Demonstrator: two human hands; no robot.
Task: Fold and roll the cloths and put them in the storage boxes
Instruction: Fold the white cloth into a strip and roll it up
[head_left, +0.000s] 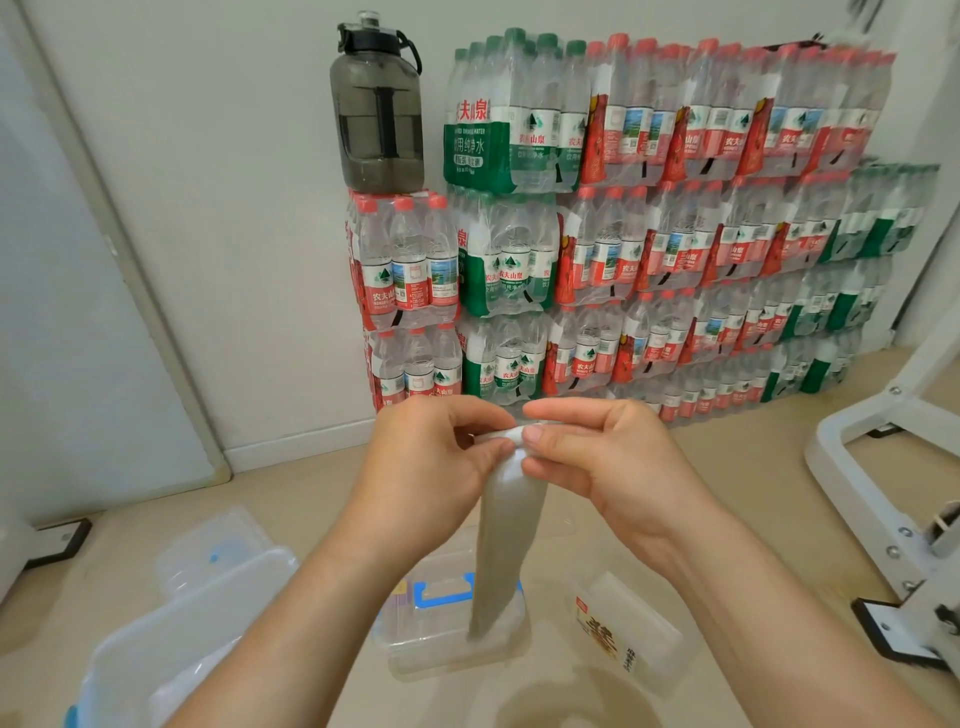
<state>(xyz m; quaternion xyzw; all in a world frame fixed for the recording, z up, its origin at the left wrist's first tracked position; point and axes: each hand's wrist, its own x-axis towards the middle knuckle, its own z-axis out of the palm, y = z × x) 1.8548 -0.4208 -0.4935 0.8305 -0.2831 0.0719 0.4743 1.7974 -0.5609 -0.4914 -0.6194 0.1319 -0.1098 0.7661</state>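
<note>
Item: one cloth (509, 519), grey-beige, folded into a narrow strip, was held at frame centre and hung straight down toward 6 o'clock. Its top end was pinched between thumb and forefinger of the left hand (431, 457) and of the right hand (602, 457). The two hands were set close together, fingertips nearly touching, and the remaining fingers were curled narrowly. A small whitish fold of the cloth was shown between the thumbs. The lower end of the strip was seen in front of the centre box (441, 660), a clear box with a blue handle on the floor at 6 o'clock of the hands; whether cloth and box touched could not be told. A left box (156, 649), clear with a blue latch, was placed at 8 o'clock, with a clear lid (213, 540) just beyond it. A labelled box (639, 623), clear with an orange and yellow label, was laid at 5 o'clock, apart from the centre box. Stacked packs (675, 234) of bottled water, wrapped in red and green, were ranged against the wall from 12 to 2 o'clock. A dark jug (378, 114) was stood upright on the lowest stack at 11 o'clock. A white frame (883, 441) was recorded at 3 o'clock.
</note>
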